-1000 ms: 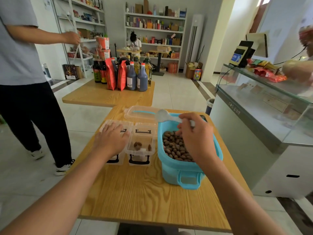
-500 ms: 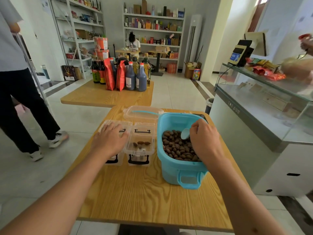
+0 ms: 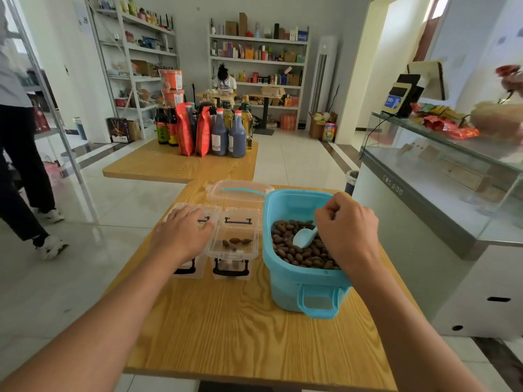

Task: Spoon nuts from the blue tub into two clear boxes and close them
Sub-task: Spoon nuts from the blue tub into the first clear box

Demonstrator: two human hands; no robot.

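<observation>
A blue tub (image 3: 285,281) of brown nuts (image 3: 300,253) stands on the right of the wooden table (image 3: 254,335). My right hand (image 3: 346,233) grips a light blue spoon (image 3: 304,238) whose bowl lies on the nuts inside the tub. Two clear boxes stand side by side left of the tub. The right box (image 3: 235,244) is open and holds a few nuts. My left hand (image 3: 182,236) rests flat on the left box (image 3: 189,271), hiding most of it.
The tub's clear lid (image 3: 239,192) lies behind the boxes. A second table (image 3: 169,165) with bottles and red bags stands beyond. A glass counter (image 3: 424,193) runs along the right. A person's legs (image 3: 25,171) are at the far left.
My right hand brought the spoon from above the tub's far rim down into the nuts. The right box gained a few nuts. The person at left walked away leftward.
</observation>
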